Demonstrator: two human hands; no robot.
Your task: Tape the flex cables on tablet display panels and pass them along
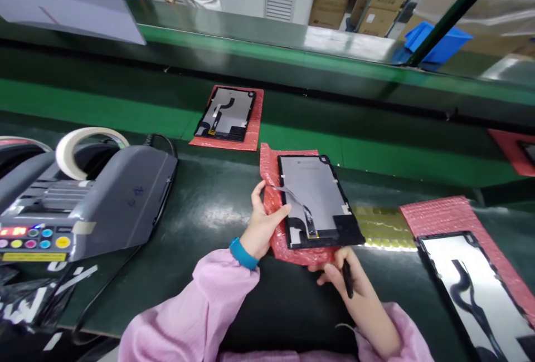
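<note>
A display panel with a grey back and black frame lies tilted on a red bubble-wrap sheet in front of me. A thin ribbon cable runs across its back. My left hand grips the left edge of the panel and the wrap, thumb on top; some of its fingers are hidden. At the lower right corner, my right hand has its fingers curled against the wrap's bottom edge. A slim black pen-like tool is tucked in that hand; its exact kind cannot be made out.
To the left stands a grey tape dispenser with a tape roll and a cable. Another panel rests on red wrap on the green belt. A further panel lies at the right, beside yellowish film strips.
</note>
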